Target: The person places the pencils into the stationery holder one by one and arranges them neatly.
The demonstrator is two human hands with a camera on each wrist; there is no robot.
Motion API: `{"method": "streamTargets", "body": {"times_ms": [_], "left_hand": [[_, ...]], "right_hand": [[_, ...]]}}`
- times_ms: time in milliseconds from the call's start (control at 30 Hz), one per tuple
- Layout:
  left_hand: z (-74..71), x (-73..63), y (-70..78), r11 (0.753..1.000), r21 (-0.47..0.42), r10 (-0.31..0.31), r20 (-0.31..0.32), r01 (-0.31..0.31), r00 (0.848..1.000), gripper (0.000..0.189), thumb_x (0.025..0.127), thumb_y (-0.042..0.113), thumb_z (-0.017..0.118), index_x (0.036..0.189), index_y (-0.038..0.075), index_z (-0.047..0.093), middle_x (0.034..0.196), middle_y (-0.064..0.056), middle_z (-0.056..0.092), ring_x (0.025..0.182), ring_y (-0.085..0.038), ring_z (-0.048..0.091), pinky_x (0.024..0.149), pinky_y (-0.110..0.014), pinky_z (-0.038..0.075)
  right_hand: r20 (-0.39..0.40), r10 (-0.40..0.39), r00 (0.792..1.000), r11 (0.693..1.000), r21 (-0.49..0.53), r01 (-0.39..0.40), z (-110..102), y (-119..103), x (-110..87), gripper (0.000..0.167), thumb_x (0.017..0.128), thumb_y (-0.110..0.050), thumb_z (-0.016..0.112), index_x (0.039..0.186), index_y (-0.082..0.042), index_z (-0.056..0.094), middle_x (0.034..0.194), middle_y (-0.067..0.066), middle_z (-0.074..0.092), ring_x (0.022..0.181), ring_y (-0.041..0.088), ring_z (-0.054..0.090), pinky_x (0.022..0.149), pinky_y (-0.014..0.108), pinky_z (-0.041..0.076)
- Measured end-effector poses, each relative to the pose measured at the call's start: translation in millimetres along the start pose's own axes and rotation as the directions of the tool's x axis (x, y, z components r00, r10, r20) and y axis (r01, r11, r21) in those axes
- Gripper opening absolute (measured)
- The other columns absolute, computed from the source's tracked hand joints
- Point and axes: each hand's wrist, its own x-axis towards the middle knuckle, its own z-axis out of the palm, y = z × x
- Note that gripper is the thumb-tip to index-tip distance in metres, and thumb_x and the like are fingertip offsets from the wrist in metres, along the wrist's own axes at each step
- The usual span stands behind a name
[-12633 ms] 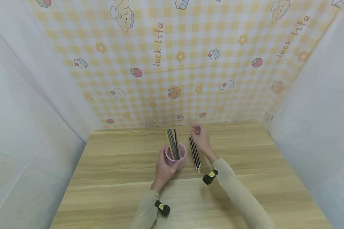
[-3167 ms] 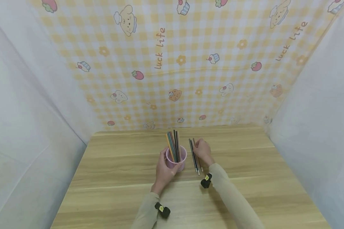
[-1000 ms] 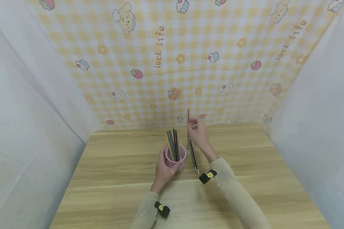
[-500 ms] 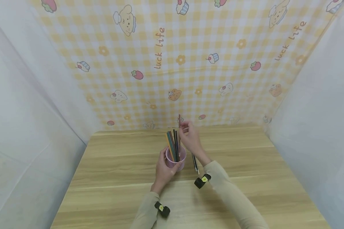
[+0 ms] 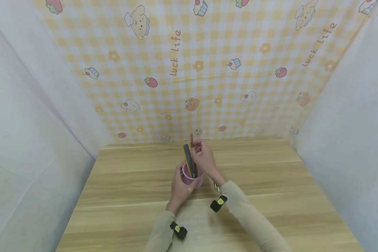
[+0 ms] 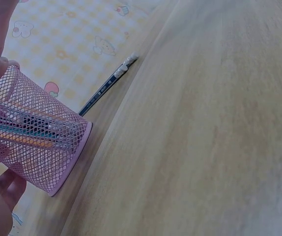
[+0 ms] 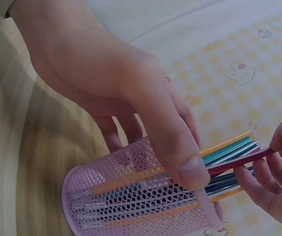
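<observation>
Around the side of a pink mesh pencil cup (image 5: pixel 196 184) curls my left hand (image 5: pixel 179 188); the right wrist view shows its thumb near the rim. The cup stands upright and holds several pencils (image 7: pixel 227 150), among them orange, teal and dark ones. My right hand (image 5: pixel 205 159) pinches a dark red pencil (image 7: pixel 246 159) near its upper end, above the cup. This pencil's lower part runs in among the others, and how deep it reaches is hard to see. Two dark pencils with white erasers (image 6: pixel 112 80) lie on the table right of the cup, partly hidden by my right arm in the head view.
The wood-grain table (image 5: pixel 119 189) meets a yellow checked cloth (image 5: pixel 167 94) with cartoon prints at the back. White sheets (image 5: pixel 349 122) hang at both sides. A black device (image 5: pixel 218 203) is strapped on each sleeve.
My right hand took the dark red pencil from the table, raised it upright, then carried it left and lowered it into the cup. Fewer pencils lie on the table; my left hand stayed put.
</observation>
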Motion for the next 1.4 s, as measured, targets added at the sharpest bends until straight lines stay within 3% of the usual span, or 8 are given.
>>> {"method": "streamTargets", "body": {"times_ms": [233,400,667,900,967,1400], "left_hand": [[0.3,0.2,0.6,1.000,0.017,-0.003,0.011,0.003,1.000,0.081,0.079,0.004,0.083,0.146,-0.009,0.039,0.140,-0.031,0.053,0.124,-0.048,0.057,0.102,-0.061,0.052],[0.9,0.8,0.5,1.000,0.019,-0.012,0.008,0.012,1.000,0.081,0.079,0.005,0.083,0.147,-0.007,0.039,0.141,-0.029,0.053,0.125,-0.047,0.057,0.102,-0.060,0.053],[2.0,1.8,-0.2,1.000,-0.002,-0.013,-0.004,0.013,1.000,0.082,0.078,0.004,0.084,0.146,-0.007,0.041,0.140,-0.028,0.055,0.124,-0.046,0.058,0.102,-0.059,0.053],[10.9,0.7,-46.2,0.999,0.005,-0.044,-0.019,0.044,0.999,0.087,0.075,0.021,0.088,0.149,0.015,0.042,0.143,-0.011,0.056,0.127,-0.032,0.058,0.107,-0.051,0.052],[10.7,0.5,-45.7,0.999,0.009,-0.051,-0.021,0.051,0.998,0.087,0.075,0.021,0.088,0.149,0.015,0.042,0.143,-0.011,0.056,0.128,-0.032,0.058,0.108,-0.050,0.051],[13.4,0.5,-43.1,0.998,0.013,-0.057,-0.025,0.057,0.998,0.089,0.075,0.008,0.086,0.150,0.000,0.039,0.144,-0.027,0.052,0.127,-0.047,0.056,0.106,-0.061,0.049]], "right_hand": [[0.040,0.091,0.995,0.996,-0.028,-0.089,1,6,-7.2,0.023,0.094,-0.002,0.061,0.116,0.004,0.057,0.104,0.017,0.067,0.091,0.027,0.067,0.078,0.029,0.061],[0.048,0.110,0.993,0.993,-0.051,-0.108,-1,11,-9.6,0.023,0.095,-0.004,0.062,0.117,0.002,0.058,0.105,0.015,0.067,0.091,0.026,0.067,0.077,0.028,0.061],[-0.001,0.115,0.993,0.992,-0.049,-0.115,-8,16,-6.4,0.021,0.097,-0.008,0.061,0.116,0.001,0.060,0.103,0.016,0.068,0.091,0.029,0.068,0.075,0.033,0.062],[-0.025,0.171,0.985,0.985,-0.029,-0.172,-16,24,-1.2,0.023,0.099,-0.012,0.060,0.118,0.000,0.059,0.106,0.016,0.066,0.093,0.029,0.066,0.078,0.035,0.060],[-0.038,0.190,0.981,0.981,-0.030,-0.191,-18,28,0.2,0.024,0.098,-0.012,0.059,0.118,0.000,0.059,0.107,0.016,0.066,0.094,0.029,0.065,0.080,0.035,0.060],[-0.076,0.296,0.952,0.953,-0.048,-0.300,-30,60,-0.4,0.027,0.096,-0.008,0.060,0.121,0.002,0.057,0.112,0.019,0.065,0.099,0.033,0.065,0.086,0.041,0.060]]}}
